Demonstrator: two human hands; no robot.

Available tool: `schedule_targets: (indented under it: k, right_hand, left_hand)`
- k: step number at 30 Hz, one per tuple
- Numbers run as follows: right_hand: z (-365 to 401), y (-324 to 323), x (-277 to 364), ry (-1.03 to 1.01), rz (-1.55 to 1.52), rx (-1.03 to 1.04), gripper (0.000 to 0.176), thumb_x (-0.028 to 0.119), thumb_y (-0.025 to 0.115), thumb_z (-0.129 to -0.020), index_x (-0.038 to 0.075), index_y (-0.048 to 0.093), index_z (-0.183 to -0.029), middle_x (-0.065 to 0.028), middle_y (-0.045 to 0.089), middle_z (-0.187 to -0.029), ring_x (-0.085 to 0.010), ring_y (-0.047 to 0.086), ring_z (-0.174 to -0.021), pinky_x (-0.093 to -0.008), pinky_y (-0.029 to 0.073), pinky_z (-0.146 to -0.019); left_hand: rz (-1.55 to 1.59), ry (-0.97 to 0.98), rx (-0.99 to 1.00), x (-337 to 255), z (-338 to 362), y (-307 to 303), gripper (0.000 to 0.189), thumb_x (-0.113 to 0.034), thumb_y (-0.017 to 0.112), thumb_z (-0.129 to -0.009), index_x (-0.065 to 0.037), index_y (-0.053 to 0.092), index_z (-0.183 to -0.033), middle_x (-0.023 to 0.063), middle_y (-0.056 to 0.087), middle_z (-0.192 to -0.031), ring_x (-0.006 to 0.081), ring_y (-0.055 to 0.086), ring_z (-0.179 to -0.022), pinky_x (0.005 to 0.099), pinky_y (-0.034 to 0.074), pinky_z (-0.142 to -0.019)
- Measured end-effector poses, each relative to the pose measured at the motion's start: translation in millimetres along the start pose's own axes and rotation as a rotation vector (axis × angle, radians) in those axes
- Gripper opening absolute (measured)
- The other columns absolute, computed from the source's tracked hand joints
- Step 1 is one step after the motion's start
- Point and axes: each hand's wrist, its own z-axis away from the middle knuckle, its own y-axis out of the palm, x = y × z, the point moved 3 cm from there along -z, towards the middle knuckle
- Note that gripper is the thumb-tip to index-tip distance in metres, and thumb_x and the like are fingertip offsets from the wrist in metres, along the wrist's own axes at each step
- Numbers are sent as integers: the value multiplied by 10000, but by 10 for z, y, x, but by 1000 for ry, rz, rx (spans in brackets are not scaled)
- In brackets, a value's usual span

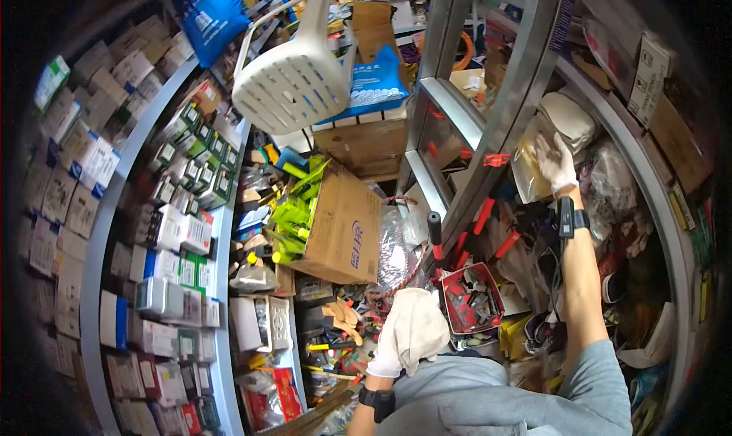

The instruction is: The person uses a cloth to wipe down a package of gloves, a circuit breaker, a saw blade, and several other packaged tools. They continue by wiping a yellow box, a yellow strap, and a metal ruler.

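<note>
My left hand [386, 357], in a white glove, is at the lower middle, closed on a crumpled off-white cloth [421, 328] above my lap. My right hand [555, 163], also in a white glove, reaches up to the right with its fingers spread. It lies over a clear plastic bag with yellowish contents [528, 169] on the right shelf. Just above that hand is a stack of off-white cloths [568, 119]. Whether the fingers press on the bag cannot be made out.
A metal stepladder [450, 123] stands in front. Left of it are a cardboard box [335, 230] of green-handled items and a white plastic stool [293, 89]. A red bin [497, 302] of small parts sits near my knees. Shelves of small boxes [183, 226] line the left.
</note>
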Motion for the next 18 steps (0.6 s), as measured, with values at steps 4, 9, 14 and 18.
schedule_targets:
  k: [4,9,14,18]
  right_hand:
    - [178,-315,-131,64,284,270,456,294,567,-968,80,490,-1363,-59,557,-1354,-185,526,-1211,-276,430,-988]
    - [1309,100,-950,236,748,430,518,350,613,-927,85,491,-1355,-53,619,-1235,-147,614,-1041,-293,473,-898]
    - [2359,33,-1926,426,1231,1070,756,305,691,-872,49,327,-1483,-146,328,-1529,-257,302,-1410,-377,240,-1165]
    - [3062,-48,-2373,454,1036,1134,950,199,781,-791,31,197,-1522,-166,293,-1542,-229,285,-1422,-331,235,-1166]
  left_hand:
    - [-69,107,-60,270,-72,-354,498,-402,454,-1005,-68,472,-1374,133,566,-1319,304,563,-1196,464,438,-1044]
    - [85,160,-129,526,64,-33,510,-368,491,-996,-42,451,-1387,132,554,-1340,279,557,-1212,445,436,-1057]
    - [-49,467,-246,780,258,-171,538,-297,522,-984,-41,378,-1434,140,497,-1395,275,504,-1270,436,399,-1088]
    - [-66,704,-295,949,550,-132,631,-158,584,-924,-67,296,-1478,107,431,-1444,237,436,-1330,385,369,-1107]
